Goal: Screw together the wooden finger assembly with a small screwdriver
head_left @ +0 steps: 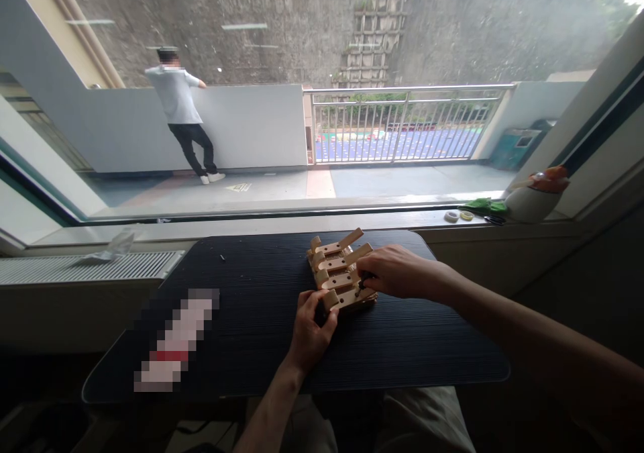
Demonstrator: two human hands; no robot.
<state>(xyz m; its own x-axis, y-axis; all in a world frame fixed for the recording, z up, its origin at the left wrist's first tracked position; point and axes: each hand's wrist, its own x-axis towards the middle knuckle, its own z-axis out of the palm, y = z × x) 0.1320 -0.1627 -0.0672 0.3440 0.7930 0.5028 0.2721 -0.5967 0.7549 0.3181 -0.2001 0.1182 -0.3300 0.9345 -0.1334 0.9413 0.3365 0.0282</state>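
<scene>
A small wooden assembly [338,273] of several light-coloured levers on a base sits on the dark table [251,332]. My left hand [310,329] grips its near left corner, fingers curled against the nearest lever. My right hand [397,272] rests on its right side, fingers pinched around a small dark tool or part that I cannot make out. Two levers stick up and away at the far side.
A blurred-out flat object [176,342] lies on the table's left. Crumpled clear plastic [108,248] sits on the radiator grille. Tape rolls [459,216] and green material [486,206] lie on the sill at right. Outside the window a person [182,114] leans on a balcony wall.
</scene>
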